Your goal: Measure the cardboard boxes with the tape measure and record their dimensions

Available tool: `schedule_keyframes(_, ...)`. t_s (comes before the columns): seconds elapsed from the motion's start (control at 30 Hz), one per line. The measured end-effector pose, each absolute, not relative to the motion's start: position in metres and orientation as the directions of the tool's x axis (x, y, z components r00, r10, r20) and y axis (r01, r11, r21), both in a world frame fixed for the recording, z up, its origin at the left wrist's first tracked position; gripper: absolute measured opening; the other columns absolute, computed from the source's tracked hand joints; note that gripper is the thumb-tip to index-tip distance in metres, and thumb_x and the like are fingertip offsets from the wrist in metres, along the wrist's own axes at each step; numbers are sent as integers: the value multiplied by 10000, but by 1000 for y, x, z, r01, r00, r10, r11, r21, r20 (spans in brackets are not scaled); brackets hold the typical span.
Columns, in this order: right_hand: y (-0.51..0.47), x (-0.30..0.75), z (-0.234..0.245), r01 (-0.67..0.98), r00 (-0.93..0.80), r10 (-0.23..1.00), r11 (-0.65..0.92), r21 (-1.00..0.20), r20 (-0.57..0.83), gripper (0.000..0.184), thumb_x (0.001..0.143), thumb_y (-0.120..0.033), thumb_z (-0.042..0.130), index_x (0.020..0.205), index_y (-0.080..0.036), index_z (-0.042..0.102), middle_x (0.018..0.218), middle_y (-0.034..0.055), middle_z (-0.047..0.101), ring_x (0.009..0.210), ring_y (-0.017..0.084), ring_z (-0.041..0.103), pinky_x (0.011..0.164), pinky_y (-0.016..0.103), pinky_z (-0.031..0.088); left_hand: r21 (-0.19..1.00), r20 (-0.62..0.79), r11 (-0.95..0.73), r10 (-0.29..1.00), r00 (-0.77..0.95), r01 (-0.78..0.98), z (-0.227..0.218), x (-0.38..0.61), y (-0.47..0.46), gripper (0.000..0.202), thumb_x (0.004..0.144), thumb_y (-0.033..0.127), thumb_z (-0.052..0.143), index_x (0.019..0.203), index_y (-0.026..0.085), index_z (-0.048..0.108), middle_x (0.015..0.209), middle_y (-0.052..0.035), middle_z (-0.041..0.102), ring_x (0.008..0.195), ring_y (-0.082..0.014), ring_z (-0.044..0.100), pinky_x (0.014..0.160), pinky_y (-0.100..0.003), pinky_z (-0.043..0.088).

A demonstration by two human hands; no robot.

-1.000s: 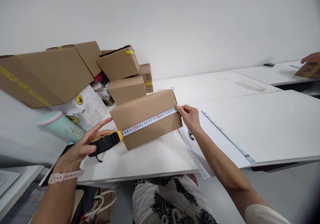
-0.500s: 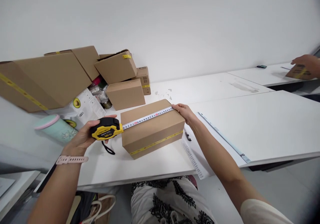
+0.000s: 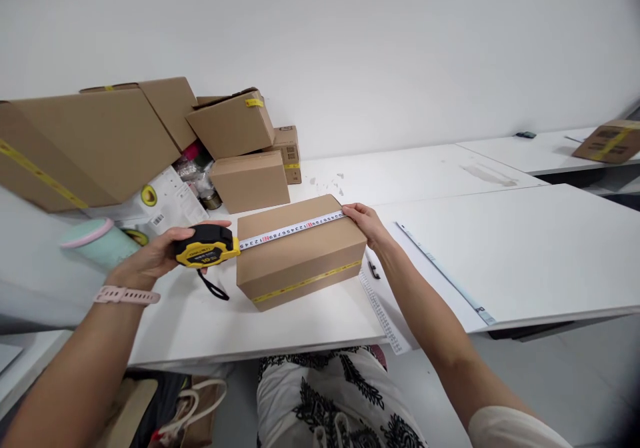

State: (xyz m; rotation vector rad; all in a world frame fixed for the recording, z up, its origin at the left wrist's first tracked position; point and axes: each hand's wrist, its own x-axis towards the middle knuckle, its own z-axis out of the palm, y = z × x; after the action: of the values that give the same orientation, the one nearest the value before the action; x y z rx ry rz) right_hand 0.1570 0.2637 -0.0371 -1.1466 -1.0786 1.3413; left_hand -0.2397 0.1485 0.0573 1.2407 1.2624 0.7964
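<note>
A closed cardboard box (image 3: 305, 251) with yellow tape along its front side lies on the white table. My left hand (image 3: 165, 251) is wrapped round a black and yellow tape measure (image 3: 207, 247), held just off the box's left end, its wrist strap dangling. The white measuring blade (image 3: 290, 230) runs out across the top of the box to the right edge. There my right hand (image 3: 363, 220) pinches the blade's end against the box's far right corner; the fingertips partly cover that end.
Several cardboard boxes (image 3: 250, 181) are piled at the back left, near a mint tumbler (image 3: 97, 243) and an avocado-print package (image 3: 167, 198). Right of the box lie a pen (image 3: 373, 270) and a spiral notebook (image 3: 383, 311). Another box (image 3: 607, 143) stands on the far right table.
The tape measure and my left hand have shifted slightly left and up in view. At the far right, a co-worker's hand has left the box there. My right hand keeps its hold.
</note>
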Motion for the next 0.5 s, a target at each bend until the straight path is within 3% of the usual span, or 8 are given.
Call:
schedule_keyframes(0.13, 266, 158, -41, -136, -26, 997, -70, -988, -67, 342, 628, -433, 805, 816, -182, 668, 787, 0, 652, 708, 137, 538, 631, 273, 394, 964, -256, 234, 947, 195, 127, 53, -238, 146, 737, 903, 497, 445, 1515, 92, 378, 1111, -74, 750, 862, -256, 668, 657, -291, 531)
schedule_keyframes(0.27, 268, 158, -43, -146, -26, 998, -66, -987, -63, 363, 622, -445, 818, 824, -182, 672, 797, 5, 657, 721, 142, 549, 642, 277, 407, 959, -260, 237, 954, 147, 157, 54, -234, 144, 794, 862, 512, 488, 1522, 87, 371, 1029, -69, 759, 835, -242, 672, 671, -287, 533)
schedule_keyframes(0.5, 267, 157, -44, -163, -30, 997, -76, -984, -72, 372, 627, -451, 819, 838, -182, 673, 797, 6, 652, 713, 139, 547, 636, 276, 409, 957, -262, 242, 958, 120, 162, 55, -231, 142, 860, 829, 530, 521, 1539, 81, 338, 1065, -99, 764, 788, -241, 674, 625, -281, 529)
